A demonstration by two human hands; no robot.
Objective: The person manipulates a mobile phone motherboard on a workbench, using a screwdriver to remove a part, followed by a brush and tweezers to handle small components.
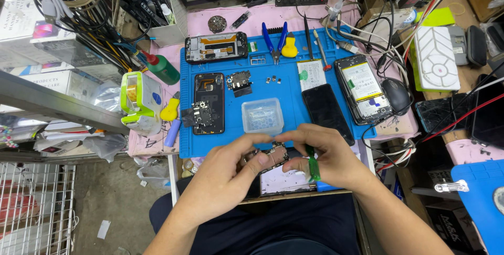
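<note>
The left hand [226, 173] gripped a circuit board [273, 155]; at its 3 o'clock, the right hand [323, 158] apparently pinched a green tool [313, 168].

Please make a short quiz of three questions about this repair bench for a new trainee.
1. True or false: the clear plastic box stands on the blue mat.
2. Which hand holds the green tool? A. the left hand B. the right hand C. neither hand
3. Fill the gap: the pliers with blue handles lie near the ___ edge of the mat, away from the person.

Key
1. True.
2. B. The right hand holds it, while the left hand steadies the small circuit board between both hands.
3. Far.
</note>
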